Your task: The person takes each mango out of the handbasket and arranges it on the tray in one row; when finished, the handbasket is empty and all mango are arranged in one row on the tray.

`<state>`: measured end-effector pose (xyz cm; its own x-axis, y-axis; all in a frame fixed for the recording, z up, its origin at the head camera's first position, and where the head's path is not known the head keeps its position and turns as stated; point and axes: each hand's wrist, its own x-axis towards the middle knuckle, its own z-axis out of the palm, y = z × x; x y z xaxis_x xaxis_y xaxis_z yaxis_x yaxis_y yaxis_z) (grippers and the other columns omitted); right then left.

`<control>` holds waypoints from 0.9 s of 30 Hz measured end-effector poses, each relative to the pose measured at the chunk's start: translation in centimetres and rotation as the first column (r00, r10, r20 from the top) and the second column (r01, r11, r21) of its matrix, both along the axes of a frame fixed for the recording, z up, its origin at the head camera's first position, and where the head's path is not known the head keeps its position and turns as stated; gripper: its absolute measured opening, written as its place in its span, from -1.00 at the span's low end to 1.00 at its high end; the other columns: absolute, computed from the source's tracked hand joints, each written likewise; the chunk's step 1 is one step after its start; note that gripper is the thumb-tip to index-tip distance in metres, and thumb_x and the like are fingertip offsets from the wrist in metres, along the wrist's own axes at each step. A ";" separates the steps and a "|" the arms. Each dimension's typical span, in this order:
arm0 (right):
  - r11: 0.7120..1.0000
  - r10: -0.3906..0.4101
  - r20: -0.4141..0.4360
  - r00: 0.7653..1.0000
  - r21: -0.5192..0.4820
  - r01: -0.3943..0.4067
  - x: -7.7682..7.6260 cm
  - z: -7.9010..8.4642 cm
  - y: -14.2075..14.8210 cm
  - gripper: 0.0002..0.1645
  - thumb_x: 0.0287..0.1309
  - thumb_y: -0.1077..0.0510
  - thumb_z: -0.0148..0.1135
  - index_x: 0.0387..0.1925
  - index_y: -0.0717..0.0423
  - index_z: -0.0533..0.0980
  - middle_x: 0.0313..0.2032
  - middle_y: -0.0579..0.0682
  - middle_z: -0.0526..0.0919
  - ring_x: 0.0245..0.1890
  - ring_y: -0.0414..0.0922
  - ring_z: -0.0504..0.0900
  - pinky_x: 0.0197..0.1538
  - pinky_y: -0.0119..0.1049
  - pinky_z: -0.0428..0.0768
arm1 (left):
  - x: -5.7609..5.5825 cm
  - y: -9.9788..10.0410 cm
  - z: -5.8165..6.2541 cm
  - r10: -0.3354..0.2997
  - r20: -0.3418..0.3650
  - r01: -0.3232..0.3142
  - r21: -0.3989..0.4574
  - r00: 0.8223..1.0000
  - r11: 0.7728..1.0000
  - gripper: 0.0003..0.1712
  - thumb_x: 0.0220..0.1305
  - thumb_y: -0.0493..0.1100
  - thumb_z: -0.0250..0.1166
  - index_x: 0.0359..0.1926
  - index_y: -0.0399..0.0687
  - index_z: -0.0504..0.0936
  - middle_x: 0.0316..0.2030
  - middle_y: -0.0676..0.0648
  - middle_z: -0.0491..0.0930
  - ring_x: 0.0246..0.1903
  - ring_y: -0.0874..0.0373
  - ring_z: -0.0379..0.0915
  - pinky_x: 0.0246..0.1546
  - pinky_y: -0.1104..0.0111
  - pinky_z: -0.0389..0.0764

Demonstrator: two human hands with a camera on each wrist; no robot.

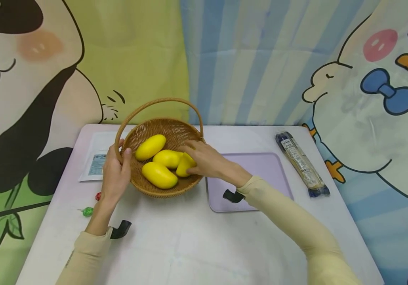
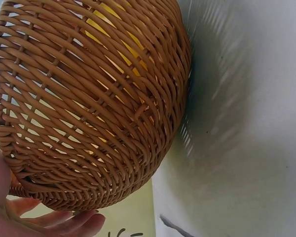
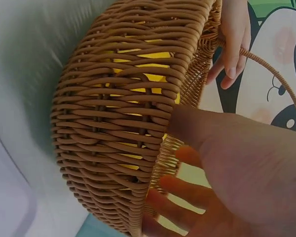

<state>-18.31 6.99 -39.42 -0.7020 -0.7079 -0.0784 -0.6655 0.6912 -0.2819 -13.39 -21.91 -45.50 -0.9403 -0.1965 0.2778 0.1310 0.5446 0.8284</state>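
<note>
A brown wicker basket [image 1: 154, 192] with an arched handle tilts toward me and holds several yellow mangoes [image 1: 159, 175]. My left hand [image 1: 115, 174] grips its left rim near the handle's foot; in the left wrist view, the fingers [image 2: 64, 221] lie against the weave. Over the right rim reaches my right hand [image 1: 207, 160], its fingers and thumb round the rightmost mango [image 1: 185, 164]. In the right wrist view, the basket wall [image 3: 113, 108] hides most of the fruit and the tip of that hand's thumb. Whether the basket's base touches the table cannot be made out.
A lilac tray [image 1: 261, 170] lies right of the basket, partly under the right forearm. Farther right is a long clear-wrapped package [image 1: 302, 163]. On the left are a white packet [image 1: 95, 164], a green-wrapped candy [image 1: 88, 211] and a small red item [image 1: 98, 196]. A printed curtain [image 1: 243, 59] hangs behind.
</note>
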 end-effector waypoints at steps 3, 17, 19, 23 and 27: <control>0.997 -0.022 -0.006 1.000 0.077 0.022 -0.2 0.1 -0.2 -0.16 0.21 0.01 0.46 0.46 -0.03 0.33 0.47 0.13 0.30 0.43 0.14 0.29 0.38 0.15 0.35 | 0.0 0.1 0.0 -0.006 -0.003 0.006 -0.002 1.000 1.000 -0.34 0.59 0.10 -0.02 0.47 -0.26 0.24 0.20 -0.33 0.42 -0.50 0.06 0.18 -0.63 0.43 0.24; 0.988 0.027 0.013 1.000 0.154 -0.029 -0.3 -0.5 -0.7 -0.39 0.21 0.31 0.39 0.29 -0.01 0.54 0.06 0.13 0.45 -0.07 0.01 0.57 0.02 -0.18 0.62 | 0.2 0.2 0.2 0.002 0.002 -0.002 -0.019 1.000 1.000 -0.34 0.59 0.12 -0.03 0.48 -0.20 0.24 -0.06 -0.25 0.41 -0.53 0.09 0.21 -0.59 0.44 0.27; 0.989 0.029 0.031 0.999 0.146 -0.033 -0.2 -0.5 -0.8 -0.44 0.22 0.30 0.38 0.25 0.00 0.55 0.09 0.15 0.45 -0.06 0.02 0.59 0.02 -0.17 0.63 | 0.2 0.2 0.1 0.001 0.007 -0.001 -0.019 1.000 1.000 -0.34 0.59 0.12 -0.04 0.48 -0.20 0.24 -0.08 -0.24 0.39 -0.56 0.09 0.20 -0.62 0.43 0.26; 0.986 0.047 0.072 0.996 0.157 -0.058 -0.1 -0.4 -0.8 -0.50 0.25 0.22 0.39 0.21 0.01 0.52 0.15 0.13 0.50 -0.02 0.01 0.59 0.06 -0.14 0.62 | 0.2 0.1 0.0 -0.001 0.019 0.001 -0.011 1.000 1.000 -0.32 0.59 0.13 -0.04 0.49 -0.20 0.22 -0.02 -0.26 0.40 -0.58 0.09 0.19 -0.64 0.41 0.26; 0.983 0.072 0.150 0.986 0.155 -0.095 -0.3 0.1 -0.8 -0.54 0.32 0.07 0.35 0.21 0.02 0.51 0.04 0.06 0.66 -0.11 -0.05 0.62 -0.01 -0.16 0.62 | 0.0 -0.1 0.0 -0.008 0.026 0.008 -0.004 1.000 1.000 -0.30 0.59 0.16 -0.06 0.49 -0.20 0.21 0.03 -0.28 0.42 -0.62 0.09 0.18 -0.67 0.39 0.25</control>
